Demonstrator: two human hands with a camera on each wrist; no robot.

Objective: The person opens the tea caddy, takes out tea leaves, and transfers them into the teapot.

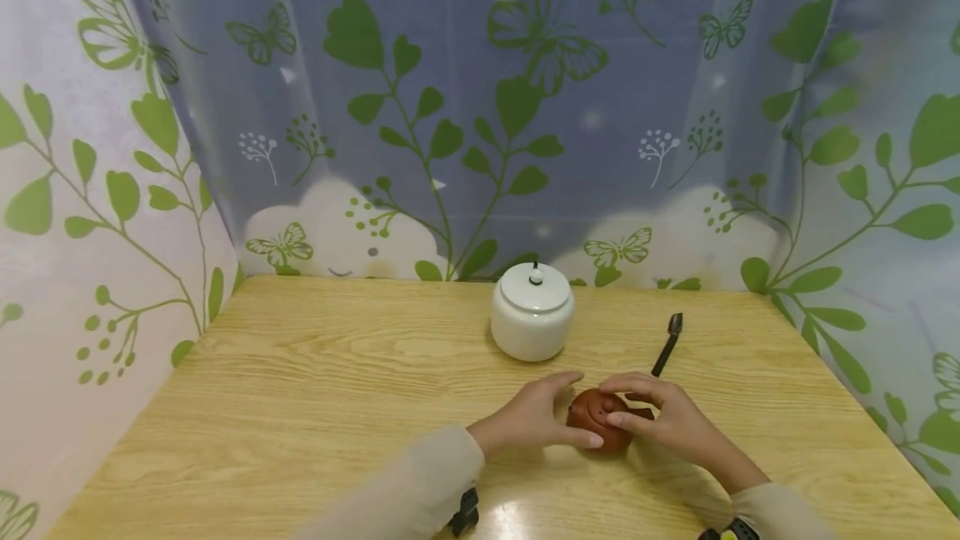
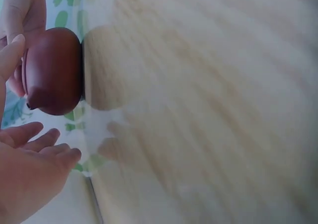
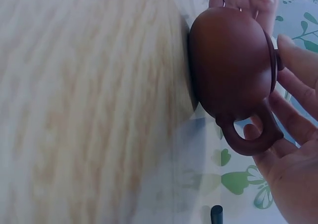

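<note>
A reddish-brown clay teapot (image 1: 597,432) with a lid stands on the wooden table in front of me. Its loop handle (image 3: 248,145) faces my right hand (image 1: 671,422), and its short spout (image 2: 37,98) points toward my left. The right thumb and index finger bend over the lid (image 3: 271,65) around its knob, while other fingers curl by the handle. Beside the spout side, my left hand (image 1: 528,415) spreads thumb and fingers around the pot, thumb at its near side. In the left wrist view, those lower fingers are straight and apart from the pot.
Behind the teapot stands a white lidded jar (image 1: 531,323) with a small knob. A dark slim stick with a wider pointed tip (image 1: 667,346) lies to the right, beyond my right hand. Leaf-patterned curtains (image 1: 450,107) enclose the table (image 1: 300,373) at the back and sides.
</note>
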